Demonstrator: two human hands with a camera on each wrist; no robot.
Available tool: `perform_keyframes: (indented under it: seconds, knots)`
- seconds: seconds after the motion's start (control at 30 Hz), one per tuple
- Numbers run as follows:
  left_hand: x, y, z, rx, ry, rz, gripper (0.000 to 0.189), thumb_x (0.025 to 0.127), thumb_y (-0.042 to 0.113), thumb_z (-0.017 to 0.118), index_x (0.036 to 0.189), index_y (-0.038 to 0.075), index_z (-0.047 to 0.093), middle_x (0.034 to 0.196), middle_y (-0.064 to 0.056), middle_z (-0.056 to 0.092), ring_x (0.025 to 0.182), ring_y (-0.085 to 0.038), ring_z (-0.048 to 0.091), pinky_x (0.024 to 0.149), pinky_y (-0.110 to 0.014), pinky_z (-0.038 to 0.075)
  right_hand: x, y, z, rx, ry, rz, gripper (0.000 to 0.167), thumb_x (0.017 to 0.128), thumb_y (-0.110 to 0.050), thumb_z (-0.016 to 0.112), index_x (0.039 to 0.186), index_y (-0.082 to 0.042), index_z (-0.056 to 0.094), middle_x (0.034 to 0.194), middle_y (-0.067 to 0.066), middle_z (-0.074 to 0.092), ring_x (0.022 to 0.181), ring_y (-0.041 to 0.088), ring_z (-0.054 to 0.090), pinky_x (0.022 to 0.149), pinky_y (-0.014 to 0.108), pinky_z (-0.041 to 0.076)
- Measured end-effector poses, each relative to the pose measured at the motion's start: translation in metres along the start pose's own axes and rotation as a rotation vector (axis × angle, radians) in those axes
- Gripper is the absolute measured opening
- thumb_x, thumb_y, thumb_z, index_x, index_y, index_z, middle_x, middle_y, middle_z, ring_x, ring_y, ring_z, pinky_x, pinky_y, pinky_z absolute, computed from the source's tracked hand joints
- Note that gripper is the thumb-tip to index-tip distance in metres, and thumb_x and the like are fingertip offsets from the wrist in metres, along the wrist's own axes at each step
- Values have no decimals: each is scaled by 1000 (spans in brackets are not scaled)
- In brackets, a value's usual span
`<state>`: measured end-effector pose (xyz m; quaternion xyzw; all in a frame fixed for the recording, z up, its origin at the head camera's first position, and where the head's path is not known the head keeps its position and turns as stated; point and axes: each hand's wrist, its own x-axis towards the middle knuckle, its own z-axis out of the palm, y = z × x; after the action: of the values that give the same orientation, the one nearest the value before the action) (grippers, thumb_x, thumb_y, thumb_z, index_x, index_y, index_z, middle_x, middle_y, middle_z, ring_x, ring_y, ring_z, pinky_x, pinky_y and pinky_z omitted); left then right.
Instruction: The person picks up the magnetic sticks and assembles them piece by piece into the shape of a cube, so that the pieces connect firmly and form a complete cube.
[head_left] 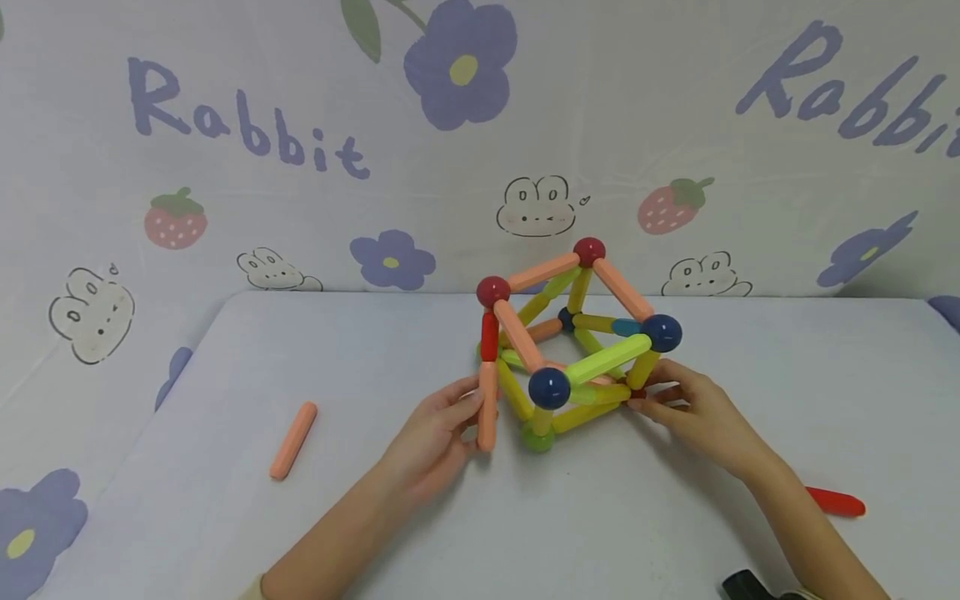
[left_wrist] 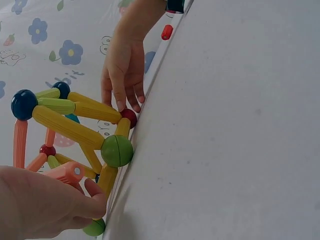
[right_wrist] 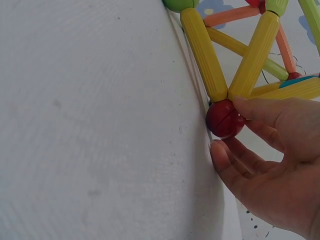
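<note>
A frame of magnetic rods and balls [head_left: 588, 417] stands on the table, with yellow, lime and salmon rods between coloured balls. My left hand [head_left: 435, 433] pinches a salmon rod [head_left: 487, 417] at the frame's left side. That rod continues a short red rod [head_left: 490, 333] below a red ball [head_left: 492, 291]; its free end faces the camera in the left wrist view. At the lower right corner, my right hand [head_left: 701, 412] holds a dark red ball [right_wrist: 226, 119] between thumb and fingers. Two yellow rods [right_wrist: 206, 57] meet that ball.
A loose salmon rod [head_left: 293, 441] lies on the white table [head_left: 225, 517] to the left. Near my right forearm lies a red rod [head_left: 836, 502], partly hidden. A black object [head_left: 744, 585] shows at the bottom edge. Behind the table hangs a printed cloth [head_left: 300, 217].
</note>
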<state>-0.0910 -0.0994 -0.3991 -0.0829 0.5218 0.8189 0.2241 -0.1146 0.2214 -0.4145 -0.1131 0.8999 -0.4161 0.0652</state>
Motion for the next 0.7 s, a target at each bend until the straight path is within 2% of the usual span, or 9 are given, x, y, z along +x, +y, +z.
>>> perform_keyframes:
  seconds: [0.23, 0.47, 0.6, 0.7]
  knots:
    - [11, -4, 1, 125, -23, 64, 46, 112, 13, 50, 157, 5, 45, 143, -15, 56, 123, -26, 53, 109, -42, 48, 1, 1, 0, 1, 0, -10, 39, 102, -17, 71, 136, 0, 60, 131, 24, 65, 116, 43, 67, 93, 55, 61]
    - [23, -10, 6, 224, -69, 178, 43, 110, 9, 54, 152, 0, 48, 146, -22, 59, 114, -18, 64, 102, -35, 56, 1, 2, 0, 2, 3, -6, 38, 103, -18, 71, 136, -1, 60, 132, 23, 65, 116, 43, 67, 93, 55, 61]
    - [29, -10, 8, 255, -36, 231, 41, 109, 7, 55, 149, -2, 51, 141, -21, 61, 111, -16, 66, 97, -31, 58, 0, 3, 0, 10, 4, -11, 37, 103, -17, 70, 135, -2, 61, 131, 23, 65, 116, 42, 67, 92, 54, 61]
    - [33, -9, 9, 244, -16, 235, 40, 109, 8, 55, 148, -2, 52, 139, -20, 61, 111, -17, 67, 98, -33, 59, 0, 4, 0, 18, 6, -14, 36, 103, -17, 70, 135, -2, 61, 131, 22, 65, 115, 42, 67, 91, 53, 61]
